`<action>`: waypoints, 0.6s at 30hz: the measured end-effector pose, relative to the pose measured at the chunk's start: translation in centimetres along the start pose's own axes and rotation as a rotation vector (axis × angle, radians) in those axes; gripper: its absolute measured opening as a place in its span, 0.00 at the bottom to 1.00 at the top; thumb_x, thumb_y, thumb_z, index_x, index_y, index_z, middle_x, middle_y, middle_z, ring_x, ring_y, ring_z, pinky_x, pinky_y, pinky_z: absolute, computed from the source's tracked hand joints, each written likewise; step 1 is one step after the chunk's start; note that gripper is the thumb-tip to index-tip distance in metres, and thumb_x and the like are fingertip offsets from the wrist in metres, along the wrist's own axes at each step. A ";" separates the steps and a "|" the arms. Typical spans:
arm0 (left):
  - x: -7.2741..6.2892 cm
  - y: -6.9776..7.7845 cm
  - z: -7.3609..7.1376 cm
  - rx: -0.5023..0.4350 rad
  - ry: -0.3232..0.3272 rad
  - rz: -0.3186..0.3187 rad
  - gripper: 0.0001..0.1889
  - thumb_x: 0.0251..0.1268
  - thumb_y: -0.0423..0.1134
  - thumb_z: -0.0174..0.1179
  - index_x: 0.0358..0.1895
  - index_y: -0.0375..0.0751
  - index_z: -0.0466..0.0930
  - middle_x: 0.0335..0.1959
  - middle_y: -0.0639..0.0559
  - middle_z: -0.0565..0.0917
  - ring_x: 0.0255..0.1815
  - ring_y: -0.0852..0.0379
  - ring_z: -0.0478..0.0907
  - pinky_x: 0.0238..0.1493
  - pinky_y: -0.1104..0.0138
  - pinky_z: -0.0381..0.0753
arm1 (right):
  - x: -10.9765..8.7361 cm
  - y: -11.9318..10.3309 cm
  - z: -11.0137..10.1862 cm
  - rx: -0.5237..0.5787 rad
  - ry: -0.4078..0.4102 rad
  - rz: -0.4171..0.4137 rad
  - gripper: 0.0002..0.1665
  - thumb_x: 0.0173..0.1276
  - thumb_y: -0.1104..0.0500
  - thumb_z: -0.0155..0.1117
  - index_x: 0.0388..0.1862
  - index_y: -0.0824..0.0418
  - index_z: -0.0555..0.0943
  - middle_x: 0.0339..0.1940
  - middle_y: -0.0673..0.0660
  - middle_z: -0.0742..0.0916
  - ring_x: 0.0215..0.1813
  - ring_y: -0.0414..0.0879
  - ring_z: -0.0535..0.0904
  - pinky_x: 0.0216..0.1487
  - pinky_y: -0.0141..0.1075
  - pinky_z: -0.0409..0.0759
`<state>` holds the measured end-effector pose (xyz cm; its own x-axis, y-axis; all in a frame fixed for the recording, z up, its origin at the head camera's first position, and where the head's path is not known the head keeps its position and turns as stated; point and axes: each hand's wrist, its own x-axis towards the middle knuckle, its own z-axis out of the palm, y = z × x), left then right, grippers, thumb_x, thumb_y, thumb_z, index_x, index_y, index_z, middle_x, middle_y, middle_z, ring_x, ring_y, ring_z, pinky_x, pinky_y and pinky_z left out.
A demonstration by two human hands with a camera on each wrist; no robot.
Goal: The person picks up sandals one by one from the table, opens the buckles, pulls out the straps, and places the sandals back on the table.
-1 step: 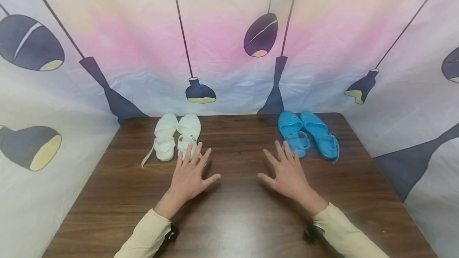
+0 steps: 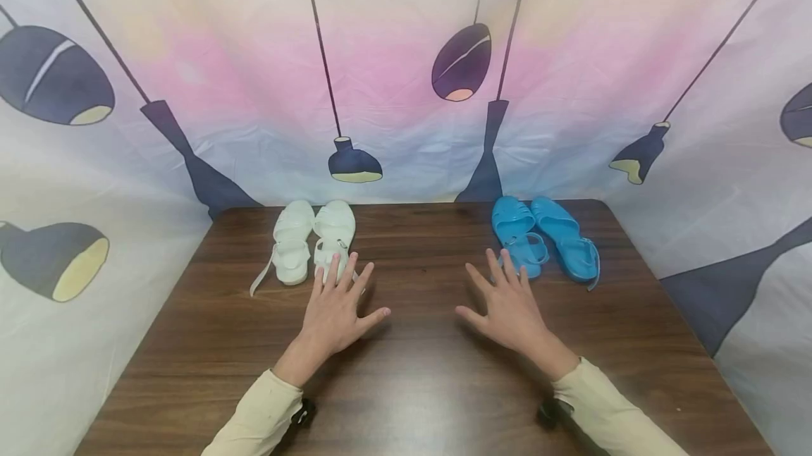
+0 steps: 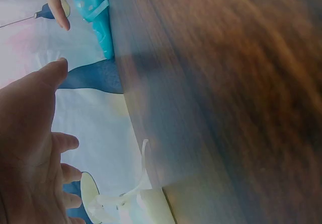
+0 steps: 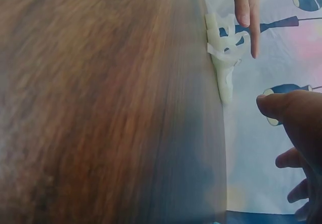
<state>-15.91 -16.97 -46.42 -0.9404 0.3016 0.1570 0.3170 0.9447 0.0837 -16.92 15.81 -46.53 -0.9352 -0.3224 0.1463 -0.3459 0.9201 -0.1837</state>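
Over the worktop (image 2: 419, 385), both hands (image 2: 333, 315) (image 2: 510, 311) hung wide, fingers spread, unmoved since a moment before; white sandals (image 2: 294, 222) and blue sandals (image 2: 511, 216) likewise kept their places.

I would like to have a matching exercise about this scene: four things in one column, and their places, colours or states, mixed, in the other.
Things:
1. White sandals
2. Blue sandals
3. Left hand
4. Table

Descriptions:
A. fingers spread, nearer the left pair
B. brown, with wood grain
C. near the far edge, on the person's right
D. near the far edge, on the person's left

Pairs: 1-D, 2-C, 3-A, 4-B
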 end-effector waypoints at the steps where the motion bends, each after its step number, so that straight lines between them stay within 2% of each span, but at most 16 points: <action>1: 0.0 0.0 0.0 0.000 0.002 0.001 0.48 0.66 0.75 0.52 0.81 0.48 0.59 0.83 0.39 0.53 0.83 0.35 0.43 0.78 0.37 0.46 | 0.0 0.0 0.0 0.000 0.006 -0.004 0.51 0.66 0.25 0.60 0.80 0.50 0.66 0.82 0.69 0.58 0.83 0.69 0.45 0.73 0.72 0.52; 7: -0.1 -0.3 -0.1 -0.004 0.012 0.000 0.48 0.66 0.75 0.51 0.80 0.47 0.61 0.82 0.38 0.55 0.83 0.35 0.45 0.77 0.38 0.46 | 0.3 -0.3 0.1 0.014 0.011 -0.011 0.51 0.66 0.25 0.60 0.80 0.50 0.66 0.82 0.68 0.59 0.83 0.69 0.45 0.74 0.71 0.52; 14: -0.5 -0.5 -0.4 -0.047 -0.018 -0.022 0.47 0.67 0.74 0.51 0.79 0.45 0.61 0.83 0.39 0.52 0.83 0.36 0.43 0.78 0.39 0.46 | 0.7 -0.8 0.0 0.035 -0.010 -0.017 0.51 0.66 0.25 0.60 0.80 0.51 0.66 0.83 0.68 0.58 0.83 0.68 0.45 0.75 0.69 0.53; 18: -0.7 -0.7 -0.6 -0.064 -0.007 -0.023 0.47 0.68 0.72 0.52 0.79 0.43 0.61 0.83 0.38 0.53 0.83 0.36 0.45 0.78 0.40 0.48 | 0.9 -1.4 0.0 0.052 -0.019 -0.039 0.50 0.66 0.26 0.61 0.79 0.51 0.66 0.83 0.68 0.58 0.83 0.68 0.46 0.74 0.68 0.55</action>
<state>-15.35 -17.89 -45.99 -0.9484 0.2808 0.1474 0.3020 0.9414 0.1499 -17.30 14.24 -46.16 -0.9220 -0.3623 0.1363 -0.3851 0.8941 -0.2285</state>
